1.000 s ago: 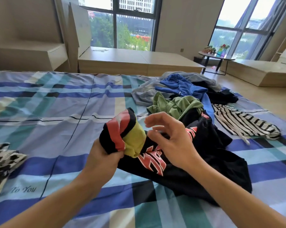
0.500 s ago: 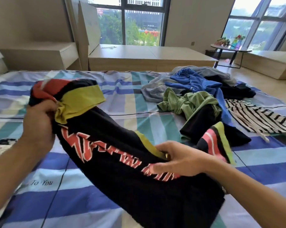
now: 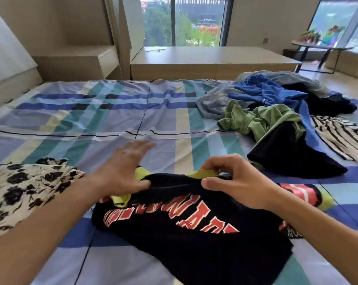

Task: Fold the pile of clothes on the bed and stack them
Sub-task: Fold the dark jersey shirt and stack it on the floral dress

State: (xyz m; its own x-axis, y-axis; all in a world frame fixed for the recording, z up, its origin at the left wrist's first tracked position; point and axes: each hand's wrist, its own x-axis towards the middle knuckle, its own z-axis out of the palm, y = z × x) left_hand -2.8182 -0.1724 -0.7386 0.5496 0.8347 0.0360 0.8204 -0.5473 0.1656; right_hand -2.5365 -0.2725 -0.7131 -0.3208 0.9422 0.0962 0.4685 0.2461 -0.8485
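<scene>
Head camera looks down at a bed with a checked sheet in blue, teal and cream (image 3: 116,120). A black cloth T-shirt with big red letters and yellow-green edges (image 3: 184,233) lies flat on the sheet, close to the person and right under both hands.

The left hand (image 3: 122,171) is blurry. Its fingers are straight and spread wide, and they point away over the sheet. The bottom of this hand and the thumb rest on the top edge of the shirt, next to a yellow-green bit.

The right hand (image 3: 237,182) has bent fingers. The fingertips and thumb pinch the top edge of the shirt where a yellow-green strip shows.

A cream cloth with black flower shapes (image 3: 26,188) lies on the sheet to the left, just beside the shirt.

The pile of unfolded clothes (image 3: 272,112) sits far over on the right side of the bed. It has a grey piece (image 3: 213,101), a bright blue piece (image 3: 264,93), a green piece (image 3: 256,120) and a dark piece (image 3: 287,157). A black-and-white striped piece (image 3: 340,138) lies at its right edge.

Behind the bed there is a big window (image 3: 184,21) and a small round table (image 3: 322,48).
</scene>
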